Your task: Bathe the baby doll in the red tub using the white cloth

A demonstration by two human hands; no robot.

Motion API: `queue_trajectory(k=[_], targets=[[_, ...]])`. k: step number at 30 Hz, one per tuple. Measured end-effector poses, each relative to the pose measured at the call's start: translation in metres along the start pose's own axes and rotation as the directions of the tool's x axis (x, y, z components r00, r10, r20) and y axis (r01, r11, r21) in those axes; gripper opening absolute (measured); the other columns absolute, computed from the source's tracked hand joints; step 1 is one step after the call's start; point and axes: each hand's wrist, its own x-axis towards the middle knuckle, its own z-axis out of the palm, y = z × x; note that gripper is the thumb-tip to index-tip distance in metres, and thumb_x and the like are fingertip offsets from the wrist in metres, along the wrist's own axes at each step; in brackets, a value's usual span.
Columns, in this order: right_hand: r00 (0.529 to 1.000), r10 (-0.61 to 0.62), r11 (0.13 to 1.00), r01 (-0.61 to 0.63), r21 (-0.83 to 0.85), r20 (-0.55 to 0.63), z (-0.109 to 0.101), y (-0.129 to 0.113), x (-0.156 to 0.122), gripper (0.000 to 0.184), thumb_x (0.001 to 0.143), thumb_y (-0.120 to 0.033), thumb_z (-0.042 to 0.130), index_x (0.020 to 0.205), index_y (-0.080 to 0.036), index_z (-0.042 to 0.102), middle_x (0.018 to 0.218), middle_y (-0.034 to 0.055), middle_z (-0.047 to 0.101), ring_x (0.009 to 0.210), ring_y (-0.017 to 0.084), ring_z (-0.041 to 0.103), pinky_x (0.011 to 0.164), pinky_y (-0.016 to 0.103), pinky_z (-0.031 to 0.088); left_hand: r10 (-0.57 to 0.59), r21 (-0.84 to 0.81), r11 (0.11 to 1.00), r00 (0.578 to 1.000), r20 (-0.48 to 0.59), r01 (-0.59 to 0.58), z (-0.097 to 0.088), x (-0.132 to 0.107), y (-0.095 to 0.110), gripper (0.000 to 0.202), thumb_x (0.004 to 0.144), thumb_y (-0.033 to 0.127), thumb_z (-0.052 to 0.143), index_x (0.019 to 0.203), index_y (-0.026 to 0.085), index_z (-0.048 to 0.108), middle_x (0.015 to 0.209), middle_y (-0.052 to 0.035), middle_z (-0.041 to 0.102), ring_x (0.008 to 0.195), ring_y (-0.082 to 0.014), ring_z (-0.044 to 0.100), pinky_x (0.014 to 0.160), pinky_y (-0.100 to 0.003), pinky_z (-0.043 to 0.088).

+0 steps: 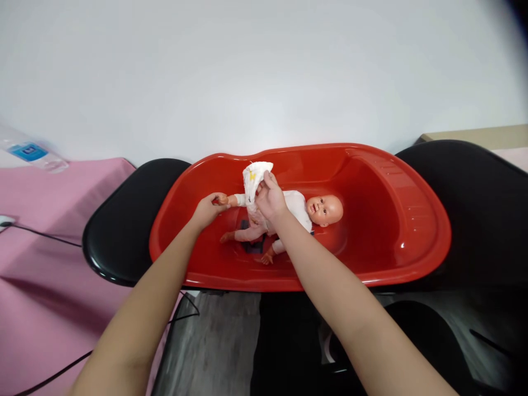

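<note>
A baby doll (319, 209) in a white bodysuit lies on its back inside a red plastic baby tub (396, 220), head to the right. My left hand (207, 209) pinches the doll's foot at the left end of its raised leg. My right hand (270, 199) is closed on a small white cloth (253, 177) with yellow marks, held over the doll's belly. A dark patch lies on the tub floor under the doll's legs.
The tub rests across two black chairs, one at the left (124, 225) and one at the right (474, 203). A pink-covered surface (49, 247) with a black cable is at the left, a plastic bottle (31, 151) at its far end. A white wall stands behind.
</note>
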Motion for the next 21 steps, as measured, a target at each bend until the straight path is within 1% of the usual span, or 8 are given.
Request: queue_trajectory(k=[2,6,9,12,15,17,19,21], targets=[[0.999,0.017,0.999,-0.018,-0.038,-0.028,-0.002,0.0,-0.002,0.01,0.102,-0.034,0.065,0.098,-0.026,0.06,0.092,-0.0031,0.071,0.087,0.016,0.067,0.085,0.029,0.059,0.013,0.001,1.0,1.0,0.005,-0.013,0.0,0.0,-0.001,0.037,0.064,0.046,0.081,0.082,0.022,0.058,0.08,0.0007,0.058,0.075,-0.017,0.052,0.071,-0.03,0.044],[0.998,0.022,0.995,-0.029,-0.1,-0.066,-0.001,-0.004,-0.009,0.006,0.099,-0.03,0.067,0.096,-0.026,0.062,0.089,-0.0038,0.07,0.08,0.015,0.064,0.078,0.028,0.056,0.052,-0.079,0.995,0.998,-0.024,-0.054,0.003,-0.004,0.001,0.041,0.063,0.048,0.081,0.088,0.022,0.06,0.094,-0.0036,0.067,0.089,-0.0214,0.06,0.082,-0.033,0.05],[0.996,-0.012,0.997,0.005,-0.077,-0.09,0.009,-0.011,-0.012,0.006,0.096,-0.028,0.067,0.093,-0.026,0.063,0.087,-0.0033,0.07,0.078,0.015,0.063,0.078,0.027,0.056,0.051,-0.164,0.985,0.999,-0.016,-0.053,0.006,-0.008,0.005,0.042,0.062,0.048,0.079,0.088,0.023,0.059,0.095,-0.004,0.068,0.092,-0.0227,0.063,0.086,-0.036,0.052],[0.992,-0.078,0.995,0.072,-0.065,-0.097,0.027,-0.016,-0.009,0.005,0.098,-0.029,0.065,0.093,-0.027,0.063,0.089,-0.0026,0.071,0.081,0.015,0.064,0.08,0.027,0.057,0.067,-0.18,0.981,0.996,-0.052,-0.076,0.01,-0.008,0.006,0.036,0.063,0.045,0.078,0.083,0.023,0.058,0.092,-0.0033,0.068,0.091,-0.0223,0.063,0.088,-0.036,0.052],[0.993,-0.112,0.993,0.11,-0.048,-0.035,0.047,-0.01,-0.004,0.008,0.101,-0.033,0.061,0.098,-0.027,0.064,0.097,-0.0014,0.072,0.086,0.015,0.066,0.082,0.028,0.058,0.08,-0.234,0.967,0.994,-0.076,-0.095,0.012,-0.004,0.0,0.036,0.063,0.042,0.08,0.085,0.022,0.06,0.093,-0.0035,0.069,0.091,-0.0221,0.064,0.088,-0.037,0.054],[0.995,-0.095,0.994,0.097,-0.051,0.043,0.055,0.003,-0.001,0.008,0.1,-0.034,0.062,0.097,-0.027,0.064,0.098,-0.001,0.073,0.086,0.015,0.067,0.082,0.027,0.058,0.061,-0.249,0.966,0.996,-0.061,-0.075,0.013,-0.001,-0.005,0.038,0.063,0.04,0.082,0.089,0.021,0.061,0.094,-0.0043,0.071,0.09,-0.0223,0.066,0.086,-0.037,0.055],[0.991,-0.052,0.993,0.064,-0.099,0.12,0.055,0.02,0.001,0.006,0.097,-0.031,0.066,0.097,-0.026,0.065,0.097,-0.001,0.073,0.087,0.014,0.068,0.084,0.027,0.059,0.046,-0.206,0.977,0.998,-0.034,-0.052,0.012,0.002,-0.011,0.039,0.067,0.041,0.082,0.095,0.02,0.066,0.094,-0.0065,0.073,0.087,-0.024,0.067,0.082,-0.038,0.055],[0.982,0.001,0.974,0.042,-0.221,0.191,0.046,0.038,0.004,0.007,0.095,-0.028,0.066,0.101,-0.025,0.068,0.1,-0.0008,0.075,0.092,0.015,0.07,0.091,0.03,0.059,0.051,-0.148,0.988,0.998,-0.023,-0.053,0.012,0.006,-0.015,0.041,0.073,0.042,0.08,0.102,0.016,0.071,0.095,-0.0106,0.075,0.088,-0.0275,0.07,0.08,-0.04,0.055]])
